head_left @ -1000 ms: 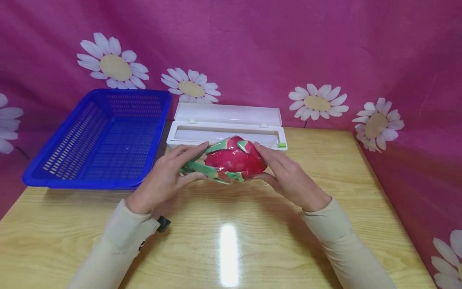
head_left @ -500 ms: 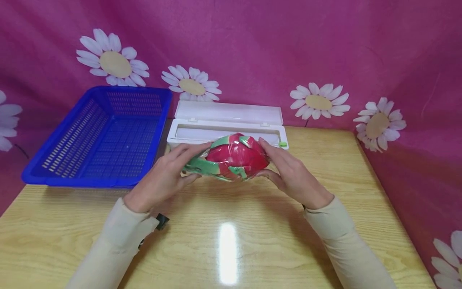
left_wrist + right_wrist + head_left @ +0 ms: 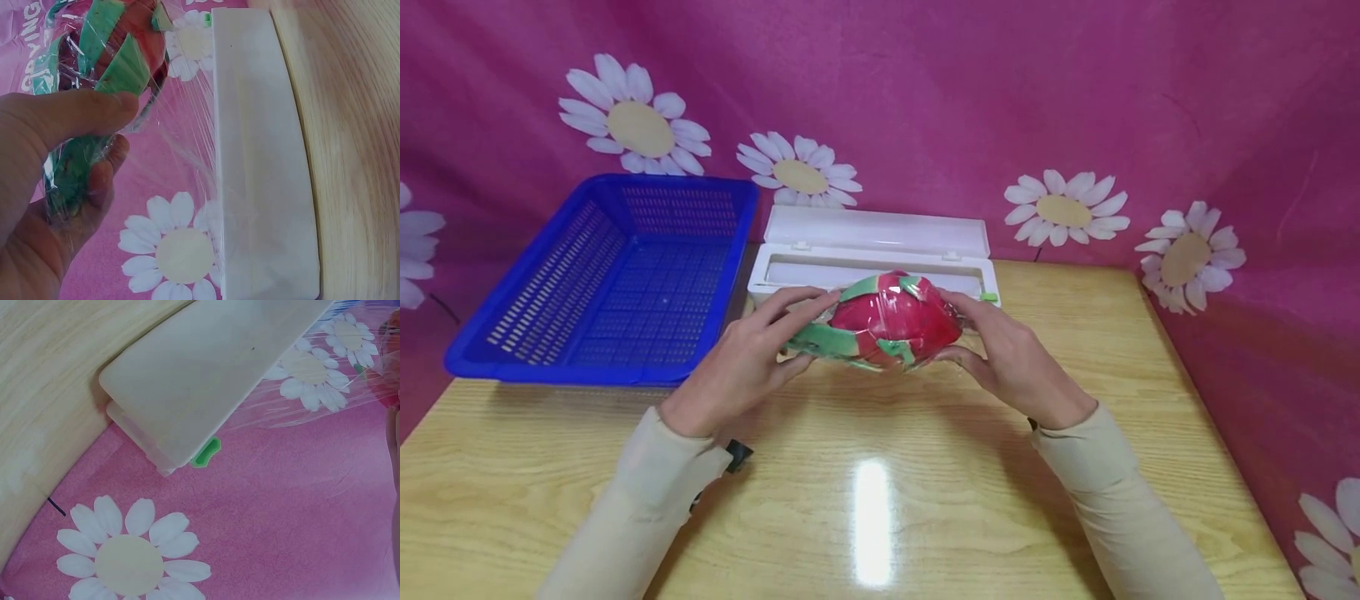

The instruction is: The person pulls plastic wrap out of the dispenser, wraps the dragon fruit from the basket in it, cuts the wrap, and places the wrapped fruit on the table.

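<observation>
A red and green dragon fruit (image 3: pixel 891 321), wrapped in shiny cling film, is held up between both hands in front of the dispenser. My left hand (image 3: pixel 748 354) grips its green stem end, the thumb below in the head view; the left wrist view shows fingers and thumb round the film-covered leaves. My right hand (image 3: pixel 1007 358) holds the red rounded end between fingers and thumb. Behind the fruit stands a white cling film dispenser (image 3: pixel 880 254) with its lid raised and a film roll inside. Clear film (image 3: pixel 187 137) stretches from the fruit to the dispenser in the left wrist view.
A blue plastic basket (image 3: pixel 647 308) stands at the back left of the wooden table (image 3: pixel 805 500). A green slider (image 3: pixel 206 452) sits at the dispenser's right end. Behind everything hangs a pink cloth (image 3: pixel 925 100) with printed daisies.
The dragon fruit has turned slightly in both hands and shifted a little to the right. Both hands keep their hold on it. The head view has tilted slightly.
</observation>
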### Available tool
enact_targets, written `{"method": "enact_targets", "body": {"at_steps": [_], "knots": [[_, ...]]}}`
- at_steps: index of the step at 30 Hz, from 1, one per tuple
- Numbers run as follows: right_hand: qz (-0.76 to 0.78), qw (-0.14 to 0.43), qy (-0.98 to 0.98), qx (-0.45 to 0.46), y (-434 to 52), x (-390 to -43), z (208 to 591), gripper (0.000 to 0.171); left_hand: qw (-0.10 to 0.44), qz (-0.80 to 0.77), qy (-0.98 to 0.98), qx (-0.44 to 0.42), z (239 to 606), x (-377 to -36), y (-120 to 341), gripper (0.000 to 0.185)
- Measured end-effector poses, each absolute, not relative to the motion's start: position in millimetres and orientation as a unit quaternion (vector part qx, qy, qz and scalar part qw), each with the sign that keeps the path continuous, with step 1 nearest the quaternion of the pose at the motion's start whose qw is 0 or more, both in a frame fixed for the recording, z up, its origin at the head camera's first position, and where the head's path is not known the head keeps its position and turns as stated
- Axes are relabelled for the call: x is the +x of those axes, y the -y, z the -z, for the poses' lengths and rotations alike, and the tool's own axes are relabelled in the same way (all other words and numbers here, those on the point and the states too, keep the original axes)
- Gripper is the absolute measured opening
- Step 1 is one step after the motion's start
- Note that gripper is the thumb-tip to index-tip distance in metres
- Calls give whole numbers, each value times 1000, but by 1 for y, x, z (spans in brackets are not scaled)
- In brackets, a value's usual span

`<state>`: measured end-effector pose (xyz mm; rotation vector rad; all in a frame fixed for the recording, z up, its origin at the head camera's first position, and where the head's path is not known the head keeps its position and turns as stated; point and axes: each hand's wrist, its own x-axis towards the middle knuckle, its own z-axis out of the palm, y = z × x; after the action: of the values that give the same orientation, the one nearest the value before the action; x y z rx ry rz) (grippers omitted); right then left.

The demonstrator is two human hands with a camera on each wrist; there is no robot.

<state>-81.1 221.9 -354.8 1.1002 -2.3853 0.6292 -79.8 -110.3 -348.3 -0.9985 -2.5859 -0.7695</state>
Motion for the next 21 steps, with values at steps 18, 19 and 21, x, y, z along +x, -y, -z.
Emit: {"method": "enact_targets", "body": {"at_steps": [18, 19, 21], "knots": [[-217, 202, 882, 366, -221, -80, 343, 81, 179, 275, 883, -336, 347, -80, 108, 80], [-217, 202, 883, 364, -222, -80, 342, 81, 183, 277, 883, -331, 346, -80, 108, 79], [-219, 201, 885, 359, -222, -80, 340, 80, 191, 282, 884, -319, 345, -80, 108, 78]]}}
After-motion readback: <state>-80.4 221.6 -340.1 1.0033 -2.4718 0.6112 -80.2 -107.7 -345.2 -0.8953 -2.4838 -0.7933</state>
